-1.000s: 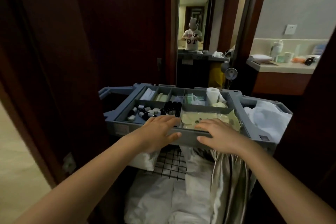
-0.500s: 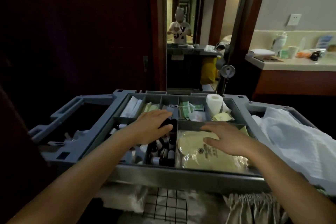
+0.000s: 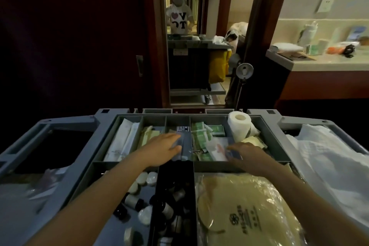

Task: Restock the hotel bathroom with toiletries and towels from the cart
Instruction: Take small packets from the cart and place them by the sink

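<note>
— Neither of our hands is plainly clamped on anything. Our left hand (image 3: 165, 149) lies flat, fingers straight, over the narrow middle compartment in the back row of the cart tray (image 3: 279, 142). Our right hand (image 3: 252, 158) reaches leftward, fingertips on a pale sachet (image 3: 216, 149) beside the green packets (image 3: 201, 136).

— Does the right one pinch that sachet?

— We cannot tell; the fingers are blurred and the thumb is hidden.

— So where do we stand in the job?

— At the picking, we judge. All the toiletries sit in the tray at centre frame: the small bottles (image 3: 167, 209) lower centre, the toilet roll (image 3: 239, 126) upright at the back right. The white linen (image 3: 329, 158) is piled at the right edge. The bathroom counter (image 3: 329, 64) waits in the upper right, well apart from us.

— And next?

— We should curl our fingers round one sachet each and lift cleanly. The packets are loose, slick and overlapping, so a careless grab may drag neighbours along. Then we must go round the cart to the counter.
</note>
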Available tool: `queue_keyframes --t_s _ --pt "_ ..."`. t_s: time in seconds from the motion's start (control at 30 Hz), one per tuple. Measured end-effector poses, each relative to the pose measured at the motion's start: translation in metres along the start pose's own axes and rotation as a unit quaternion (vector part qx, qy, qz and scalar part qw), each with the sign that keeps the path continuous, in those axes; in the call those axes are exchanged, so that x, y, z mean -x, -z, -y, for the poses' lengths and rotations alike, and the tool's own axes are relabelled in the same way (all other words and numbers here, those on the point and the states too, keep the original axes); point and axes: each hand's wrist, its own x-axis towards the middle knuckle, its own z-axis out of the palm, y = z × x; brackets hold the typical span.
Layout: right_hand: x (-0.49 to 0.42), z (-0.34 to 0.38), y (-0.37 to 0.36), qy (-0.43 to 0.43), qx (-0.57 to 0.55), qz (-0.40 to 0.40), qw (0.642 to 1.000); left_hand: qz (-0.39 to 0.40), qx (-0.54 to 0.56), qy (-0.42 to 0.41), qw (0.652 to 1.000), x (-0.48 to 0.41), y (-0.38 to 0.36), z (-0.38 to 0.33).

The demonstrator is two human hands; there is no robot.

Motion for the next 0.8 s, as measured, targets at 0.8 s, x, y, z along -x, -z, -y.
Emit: queue_keyframes --t_s 0.8 --pt "-0.150 -0.051 -0.071 0.104 0.165 0.006 0.981 0.004 -0.254 0.149 0.955 -0.114 -0.069 0.046"
